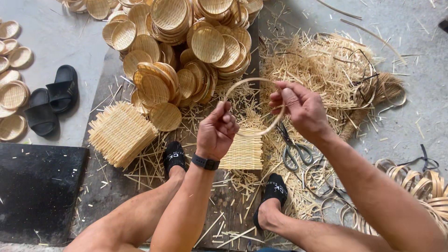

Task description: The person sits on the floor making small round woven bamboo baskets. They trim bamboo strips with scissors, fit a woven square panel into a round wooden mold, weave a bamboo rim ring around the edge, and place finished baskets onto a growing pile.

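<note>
A thin bamboo hoop (247, 80) is held up between both hands above the floor. My left hand (216, 132), with a dark band on its wrist, pinches the hoop's left side. My right hand (301, 109) grips its right side. Below the hoop lies a square woven bamboo mat (242, 151), between my two feet in black sandals. A pair of scissors (295, 149) rests on the floor just under my right wrist.
A big heap of round woven trays (186, 51) sits ahead. A stack of square woven mats (120, 133) lies at left, bamboo offcuts (322, 65) at right, coiled strips (415, 179) at far right. Black slippers (49, 100) and more trays (11, 95) lie far left.
</note>
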The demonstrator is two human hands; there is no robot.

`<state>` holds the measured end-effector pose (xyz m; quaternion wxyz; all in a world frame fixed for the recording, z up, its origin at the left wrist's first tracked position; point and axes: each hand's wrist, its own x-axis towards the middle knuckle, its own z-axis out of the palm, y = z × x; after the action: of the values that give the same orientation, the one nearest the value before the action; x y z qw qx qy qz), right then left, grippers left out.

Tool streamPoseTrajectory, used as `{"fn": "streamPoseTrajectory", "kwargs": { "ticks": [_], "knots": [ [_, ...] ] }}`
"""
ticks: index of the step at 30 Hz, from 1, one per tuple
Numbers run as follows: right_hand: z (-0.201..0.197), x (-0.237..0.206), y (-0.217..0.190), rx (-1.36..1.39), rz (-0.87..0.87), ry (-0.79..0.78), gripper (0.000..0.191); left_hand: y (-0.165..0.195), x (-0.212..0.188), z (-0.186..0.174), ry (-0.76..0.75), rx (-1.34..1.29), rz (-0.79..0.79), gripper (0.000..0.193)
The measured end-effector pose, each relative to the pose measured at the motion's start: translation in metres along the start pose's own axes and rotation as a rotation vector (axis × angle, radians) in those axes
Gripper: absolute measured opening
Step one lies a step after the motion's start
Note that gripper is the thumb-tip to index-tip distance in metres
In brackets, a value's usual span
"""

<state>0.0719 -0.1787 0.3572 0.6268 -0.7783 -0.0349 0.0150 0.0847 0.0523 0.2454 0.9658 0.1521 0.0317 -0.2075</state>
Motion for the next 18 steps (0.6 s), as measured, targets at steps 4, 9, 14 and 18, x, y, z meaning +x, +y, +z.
{"fn": "streamPoseTrajectory", "kwargs": {
  "ticks": [4,9,14,18],
  "knots": [
    [0.022,-0.007,0.013,0.165,0.144,0.086,0.033,-0.004,-0.002,0.0,-0.096,-0.208,0.146,0.024],
    [0.044,-0.004,0.037,-0.062,0.054,0.294,0.022,0.002,-0.011,0.023,-0.338,-0.14,0.101,0.021],
    [0.042,0.004,0.046,-0.42,-0.403,0.171,0.011,0.036,-0.009,0.038,-0.125,0.278,-0.175,0.032],
    [0.04,0.003,0.041,-0.568,-0.611,0.237,0.015,0.029,-0.007,0.028,0.005,0.548,-0.079,0.024]
  ]
}}
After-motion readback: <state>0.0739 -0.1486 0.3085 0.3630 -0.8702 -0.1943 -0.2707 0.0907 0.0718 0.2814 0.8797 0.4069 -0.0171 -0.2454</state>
